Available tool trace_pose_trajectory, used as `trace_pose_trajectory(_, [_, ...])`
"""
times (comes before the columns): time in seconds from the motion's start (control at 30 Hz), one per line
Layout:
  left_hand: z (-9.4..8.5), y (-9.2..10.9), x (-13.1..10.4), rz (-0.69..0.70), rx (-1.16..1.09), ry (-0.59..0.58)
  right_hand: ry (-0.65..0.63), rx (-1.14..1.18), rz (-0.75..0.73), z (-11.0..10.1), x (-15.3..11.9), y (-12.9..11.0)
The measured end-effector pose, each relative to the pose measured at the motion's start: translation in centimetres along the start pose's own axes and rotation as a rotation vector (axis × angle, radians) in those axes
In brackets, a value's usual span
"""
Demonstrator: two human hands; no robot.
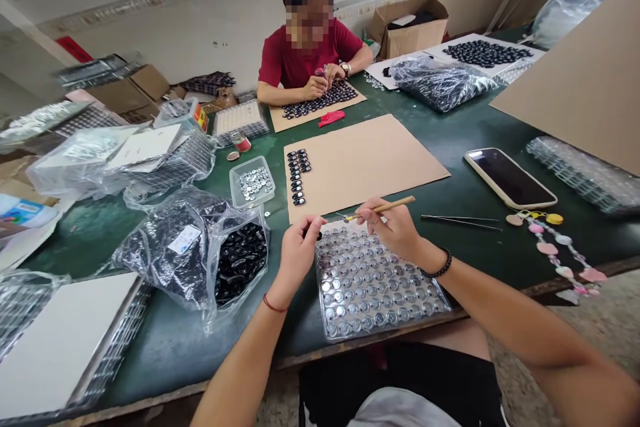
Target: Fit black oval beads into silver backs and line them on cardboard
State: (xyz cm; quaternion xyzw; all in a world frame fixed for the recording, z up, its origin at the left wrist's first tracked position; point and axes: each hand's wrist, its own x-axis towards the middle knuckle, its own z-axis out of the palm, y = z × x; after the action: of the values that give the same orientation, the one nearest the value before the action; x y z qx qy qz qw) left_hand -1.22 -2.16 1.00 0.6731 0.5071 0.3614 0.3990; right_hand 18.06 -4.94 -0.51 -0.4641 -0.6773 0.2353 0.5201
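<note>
My left hand (299, 247) pinches a small black piece (319, 236) above the upper left corner of a clear plastic tray (383, 283), whose round pockets hold small round parts. Closed around a thin wooden stick (395, 205), my right hand (393, 230) is over the tray's upper edge, and the stick's tip points left toward my left hand. Beyond both hands lies a brown cardboard sheet (365, 160) with black pieces (297, 177) in short rows along its left side. An open plastic bag of black pieces (241, 261) is left of my left hand.
A small tub of silvery discs (255, 183) stands left of the sheet. Tweezers (463, 220), a phone (510, 178) and a bead strap (547, 248) lie at the right. Across the green table (425, 120), a person in red (313, 53) handles black pieces on cardboard.
</note>
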Motion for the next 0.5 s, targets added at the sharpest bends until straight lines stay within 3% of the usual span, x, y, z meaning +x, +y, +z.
trace_pose_trajectory(0.17, [1.0,0.2,-0.9,-0.007,-0.128,-0.139,-0.017,0.313,0.144,0.4,-0.3,-0.5])
trace_pose_trajectory(0.33, [2.2,0.0,-1.9,0.002,-0.235,-0.134,-0.055,0.369,0.17,0.5,-0.6,-1.3])
trace_pose_trajectory(0.43, [1.3,-0.2,-0.9,-0.041,-0.35,-0.122,0.027,0.41,0.18,0.1,-0.5,-1.6])
trace_pose_trajectory(0.5, [-0.3,-0.6,0.7,-0.12,-0.548,-0.001,0.09,0.446,0.176,-0.3,-0.4,-1.8])
